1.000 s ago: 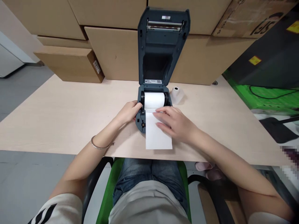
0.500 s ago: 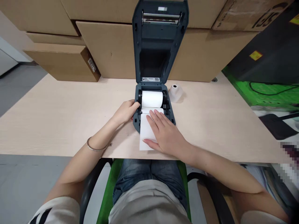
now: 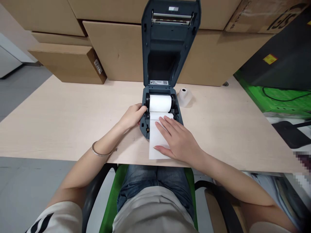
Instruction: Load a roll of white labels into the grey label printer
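A dark grey label printer [image 3: 144,127] stands on the table with its lid [image 3: 170,38] raised. In it sits a white paper roll [image 3: 160,103], and a strip of label paper [image 3: 155,139] runs from it over the printer's front towards me. My left hand [image 3: 133,116] grips the printer's left edge, thumb on top and fingers mostly hidden beside the case. With fingers stretched out, my right hand [image 3: 178,137] lies flat on the strip and covers part of its right side. A small white roll [image 3: 184,98] with a dark core stands just right of the printer.
Stacked cardboard boxes [image 3: 116,55] line the table's back edge, close behind the lid. A flat brown box [image 3: 65,64] stands at the back left. To the right are a black case [image 3: 274,64], a green surface [image 3: 279,103] with a cable, and a black flat object [image 3: 291,134].
My right hand and the paper strip have shifted slightly right across the printer, baring more of its left front. My left hand keeps its hold. The whole view has shifted a little.
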`<state>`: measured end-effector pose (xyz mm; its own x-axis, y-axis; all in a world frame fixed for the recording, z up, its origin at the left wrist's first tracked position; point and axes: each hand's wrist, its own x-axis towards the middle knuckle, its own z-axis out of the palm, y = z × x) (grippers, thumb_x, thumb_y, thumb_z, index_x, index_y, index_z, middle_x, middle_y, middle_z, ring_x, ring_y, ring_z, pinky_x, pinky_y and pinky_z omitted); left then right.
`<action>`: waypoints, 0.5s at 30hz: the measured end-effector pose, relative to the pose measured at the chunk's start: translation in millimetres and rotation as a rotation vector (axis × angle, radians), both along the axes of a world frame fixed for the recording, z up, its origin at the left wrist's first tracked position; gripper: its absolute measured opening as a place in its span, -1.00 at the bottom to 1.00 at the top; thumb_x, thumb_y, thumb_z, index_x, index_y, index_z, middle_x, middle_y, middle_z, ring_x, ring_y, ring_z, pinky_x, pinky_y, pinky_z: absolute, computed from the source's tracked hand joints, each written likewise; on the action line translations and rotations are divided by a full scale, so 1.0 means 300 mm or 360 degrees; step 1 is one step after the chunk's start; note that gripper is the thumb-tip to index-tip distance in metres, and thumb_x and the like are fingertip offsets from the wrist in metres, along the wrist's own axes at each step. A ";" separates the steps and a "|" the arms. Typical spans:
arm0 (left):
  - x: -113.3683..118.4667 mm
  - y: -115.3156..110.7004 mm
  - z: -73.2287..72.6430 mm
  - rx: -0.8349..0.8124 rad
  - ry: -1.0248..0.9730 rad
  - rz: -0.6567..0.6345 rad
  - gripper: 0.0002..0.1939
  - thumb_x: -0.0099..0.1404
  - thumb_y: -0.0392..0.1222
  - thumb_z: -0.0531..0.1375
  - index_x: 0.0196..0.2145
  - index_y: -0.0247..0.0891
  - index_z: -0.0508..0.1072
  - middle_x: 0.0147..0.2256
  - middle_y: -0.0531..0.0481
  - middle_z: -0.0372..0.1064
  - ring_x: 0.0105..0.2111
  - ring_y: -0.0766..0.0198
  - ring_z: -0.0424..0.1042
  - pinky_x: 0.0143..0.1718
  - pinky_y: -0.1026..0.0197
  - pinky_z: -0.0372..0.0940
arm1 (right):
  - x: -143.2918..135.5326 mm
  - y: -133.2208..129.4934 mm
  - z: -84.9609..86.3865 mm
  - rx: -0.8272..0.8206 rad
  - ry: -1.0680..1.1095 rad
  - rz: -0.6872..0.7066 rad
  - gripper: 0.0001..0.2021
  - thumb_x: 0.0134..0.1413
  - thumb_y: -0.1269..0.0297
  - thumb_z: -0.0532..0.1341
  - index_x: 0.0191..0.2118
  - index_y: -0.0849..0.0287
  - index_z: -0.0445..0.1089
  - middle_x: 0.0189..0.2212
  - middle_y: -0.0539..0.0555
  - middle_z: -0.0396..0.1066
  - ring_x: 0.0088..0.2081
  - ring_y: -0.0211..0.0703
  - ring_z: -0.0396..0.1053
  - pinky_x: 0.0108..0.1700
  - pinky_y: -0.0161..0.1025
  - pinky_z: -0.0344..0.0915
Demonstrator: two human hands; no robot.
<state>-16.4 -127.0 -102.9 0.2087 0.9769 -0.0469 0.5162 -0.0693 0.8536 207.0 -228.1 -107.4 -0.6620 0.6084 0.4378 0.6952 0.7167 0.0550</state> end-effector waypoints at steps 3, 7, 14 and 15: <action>0.001 -0.002 0.003 0.0009 -0.0003 0.0001 -0.74 0.31 -0.02 0.02 -0.45 -0.20 0.29 -0.48 0.03 0.35 -0.41 0.26 0.30 -0.42 0.26 0.17 | -0.011 0.001 0.012 -0.0032 -0.0023 -0.0037 -0.32 0.46 -0.10 0.07 0.28 0.48 0.43 0.28 0.43 0.41 0.32 0.31 0.39 0.29 0.19 0.43; 0.003 -0.004 0.008 -0.0001 -0.0027 0.0009 -0.74 0.31 -0.02 0.03 -0.46 -0.20 0.28 -0.48 0.02 0.35 -0.42 0.26 0.29 -0.42 0.25 0.16 | -0.019 0.022 0.039 -0.0090 0.0009 -0.0034 -0.30 0.46 -0.13 0.03 0.28 0.48 0.42 0.21 0.38 0.49 0.24 0.28 0.44 0.27 0.18 0.42; 0.001 -0.003 -0.004 0.0010 -0.0045 0.0036 -0.73 0.33 0.00 0.05 -0.46 -0.19 0.27 -0.50 0.04 0.33 -0.43 0.26 0.29 -0.42 0.24 0.17 | -0.039 0.055 0.053 -0.0032 0.0047 0.0028 -0.27 0.45 -0.17 0.01 0.22 0.50 0.46 0.08 0.35 0.56 0.07 0.25 0.49 0.05 0.11 0.50; -0.001 -0.003 -0.006 0.0007 -0.0047 0.0035 -0.72 0.34 0.01 0.05 -0.45 -0.19 0.28 -0.51 0.04 0.33 -0.44 0.25 0.30 -0.43 0.24 0.17 | -0.040 0.050 0.049 0.0009 0.0051 0.0027 -0.27 0.45 -0.17 0.02 0.21 0.50 0.47 0.08 0.35 0.57 0.07 0.25 0.50 0.05 0.10 0.51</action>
<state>-16.6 -127.9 -104.6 0.1885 0.9814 -0.0365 0.4920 -0.0622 0.8684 195.1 -213.1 -92.6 -0.6577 0.5947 0.4624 0.6844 0.7282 0.0369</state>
